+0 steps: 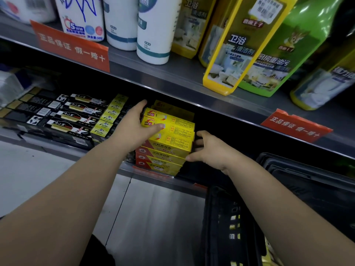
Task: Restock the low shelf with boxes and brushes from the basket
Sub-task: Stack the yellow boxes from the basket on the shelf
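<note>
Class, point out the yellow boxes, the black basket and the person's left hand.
yellow boxes (172, 134): head view, top face of the stack.
black basket (216, 217): head view, its left wall.
left hand (132, 128): head view, back of the hand.

1. A stack of boxes (172, 139) is set on the low shelf (123, 169), held between the fingers (143, 104) of the left hand (132, 129) at one end and those of the right hand (209, 148) at the other.
2. Rows of flat cartons (67, 116) are laid left of the left fingers.
3. A basket (221, 217) is placed below the right fingers, nearer the person.
4. Bottles (153, 35) are stood on the upper shelf (172, 79), above all the fingers.
</note>
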Demonstrator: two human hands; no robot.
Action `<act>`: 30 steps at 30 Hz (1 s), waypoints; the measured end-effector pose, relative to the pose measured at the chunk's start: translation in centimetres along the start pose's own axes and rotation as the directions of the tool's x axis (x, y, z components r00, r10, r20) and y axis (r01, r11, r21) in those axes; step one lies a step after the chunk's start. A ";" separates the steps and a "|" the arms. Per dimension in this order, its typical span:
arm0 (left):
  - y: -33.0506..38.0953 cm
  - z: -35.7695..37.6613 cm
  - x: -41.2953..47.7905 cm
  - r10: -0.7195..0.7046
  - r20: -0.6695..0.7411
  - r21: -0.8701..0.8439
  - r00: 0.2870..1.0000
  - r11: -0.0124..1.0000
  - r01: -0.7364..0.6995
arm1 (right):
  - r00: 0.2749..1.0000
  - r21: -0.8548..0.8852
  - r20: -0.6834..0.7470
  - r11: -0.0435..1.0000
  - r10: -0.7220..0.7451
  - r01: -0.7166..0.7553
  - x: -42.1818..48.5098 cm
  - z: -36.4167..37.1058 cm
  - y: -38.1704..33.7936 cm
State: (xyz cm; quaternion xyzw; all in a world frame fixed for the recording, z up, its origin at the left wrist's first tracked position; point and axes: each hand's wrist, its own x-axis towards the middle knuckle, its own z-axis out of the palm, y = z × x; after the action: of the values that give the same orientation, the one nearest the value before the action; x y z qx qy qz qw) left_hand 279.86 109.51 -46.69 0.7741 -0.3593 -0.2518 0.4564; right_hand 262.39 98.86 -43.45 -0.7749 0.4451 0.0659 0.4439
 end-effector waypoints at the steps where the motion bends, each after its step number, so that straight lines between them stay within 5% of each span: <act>1: 0.9 -0.1 -0.7 0.047 0.007 0.044 0.999 0.998 -0.047 | 0.999 0.022 0.000 0.999 -0.032 0.032 -1.0 -0.5 -0.1; 6: 5.2 1.7 -5.5 0.216 0.332 0.030 0.918 0.970 -0.239 | 0.978 0.124 -0.064 0.971 -0.198 0.204 -7.1 -3.5 0.8; 10: 8.3 4.3 -8.3 0.294 0.451 0.024 0.843 0.940 -0.341 | 0.963 0.236 -0.125 0.936 -0.239 0.262 -11.4 -5.7 4.1; 18: 13.4 12.0 -12.4 0.457 0.667 0.045 0.589 0.764 -0.643 | 0.978 0.354 -0.204 0.935 0.054 0.022 -14.4 -6.9 17.1; 20: 13.9 13.8 -12.8 0.418 0.750 0.078 0.512 0.712 -0.697 | 0.972 0.285 -0.175 0.953 0.154 -0.100 -13.7 -6.2 21.1; 24: 14.2 15.9 -12.7 0.301 0.844 0.193 0.443 0.600 -0.776 | 0.961 -0.168 -0.026 0.947 0.274 -0.274 -11.7 -3.4 27.8; 30: 14.3 17.1 -12.5 0.244 0.825 0.272 0.511 0.621 -0.735 | 0.993 -0.408 0.080 0.912 0.092 -0.051 -8.3 0.8 29.6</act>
State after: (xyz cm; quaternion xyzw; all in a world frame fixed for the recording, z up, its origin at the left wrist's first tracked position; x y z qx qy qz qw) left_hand 255.22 105.74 -41.04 0.5634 -0.7827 -0.2572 0.0625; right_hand 235.55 98.45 -58.41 -0.8290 0.4277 0.2106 0.2924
